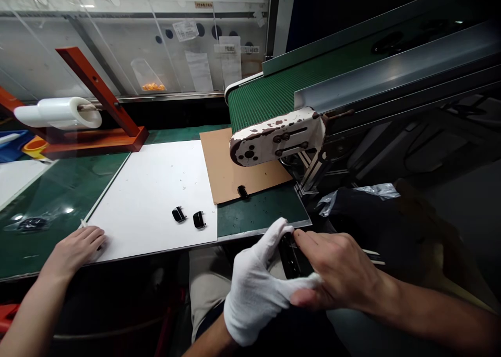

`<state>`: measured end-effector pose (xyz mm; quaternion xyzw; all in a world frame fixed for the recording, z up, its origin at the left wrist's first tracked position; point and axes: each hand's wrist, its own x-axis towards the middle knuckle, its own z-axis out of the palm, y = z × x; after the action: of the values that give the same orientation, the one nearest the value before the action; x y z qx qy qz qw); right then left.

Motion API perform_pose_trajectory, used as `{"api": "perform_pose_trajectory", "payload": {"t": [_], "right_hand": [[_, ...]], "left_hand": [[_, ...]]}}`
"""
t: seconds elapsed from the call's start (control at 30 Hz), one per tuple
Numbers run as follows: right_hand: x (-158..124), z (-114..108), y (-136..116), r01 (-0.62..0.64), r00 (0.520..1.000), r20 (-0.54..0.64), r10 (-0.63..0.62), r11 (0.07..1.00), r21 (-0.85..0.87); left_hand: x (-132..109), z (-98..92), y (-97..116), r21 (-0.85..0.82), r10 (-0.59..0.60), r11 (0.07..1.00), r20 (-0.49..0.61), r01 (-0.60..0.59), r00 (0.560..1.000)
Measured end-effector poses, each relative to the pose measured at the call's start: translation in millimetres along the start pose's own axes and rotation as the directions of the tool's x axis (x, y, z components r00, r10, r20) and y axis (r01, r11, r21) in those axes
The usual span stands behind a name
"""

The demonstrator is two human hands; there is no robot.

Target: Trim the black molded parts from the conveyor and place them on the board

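My left hand (256,284), in a white glove, and my bare right hand (336,273) meet below the table's front edge, above my lap. Both are closed on a small black plastic part (290,257) pinched between their fingers. Thin pale sticks (371,257), perhaps tweezers, poke out to the right of my right hand. Two similar black parts (179,214) (199,219) lie on a white sheet (152,190) on the table. A third black part (242,191) rests on the brown cardboard (223,169) beside it.
A green conveyor belt (266,96) with a worn white end plate (277,138) overhangs the cardboard from the right. Another person's bare hand (76,245) rests flat on the white sheet's near left corner. A roll of clear film (58,111) sits on an orange stand (97,138) at back left.
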<state>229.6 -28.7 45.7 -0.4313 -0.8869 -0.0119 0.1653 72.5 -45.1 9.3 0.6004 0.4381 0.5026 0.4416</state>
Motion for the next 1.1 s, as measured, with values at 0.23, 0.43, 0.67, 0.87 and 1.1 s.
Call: {"api": "perform_pose_trajectory", "payload": {"t": [0.23,0.43,0.67,0.87,1.1], "right_hand": [[0,5,1,0.045,0.999,-0.004,-0.045,0.999,-0.003],[0,7,-1,0.052,0.998,-0.042,-0.052,0.998,-0.020],[1,11,0,0.069,0.993,-0.091,-0.073,0.997,-0.047],[-1,14,2,0.081,0.991,-0.099,-0.086,0.995,-0.052],[0,17,2,0.111,0.983,-0.146,-0.115,0.993,-0.030]], "left_hand": [[0,0.5,-3,0.024,-0.031,0.999,-0.029,0.031,0.999],[1,0.4,-2,0.005,-0.078,0.997,-0.039,0.078,0.996],[3,1.0,-1,-0.041,-0.115,0.993,-0.054,0.113,0.992],[3,1.4,-4,-0.131,-0.173,0.977,-0.042,0.166,0.984],[5,3.3,-6,-0.190,-0.202,0.963,-0.036,0.192,0.979]]}}
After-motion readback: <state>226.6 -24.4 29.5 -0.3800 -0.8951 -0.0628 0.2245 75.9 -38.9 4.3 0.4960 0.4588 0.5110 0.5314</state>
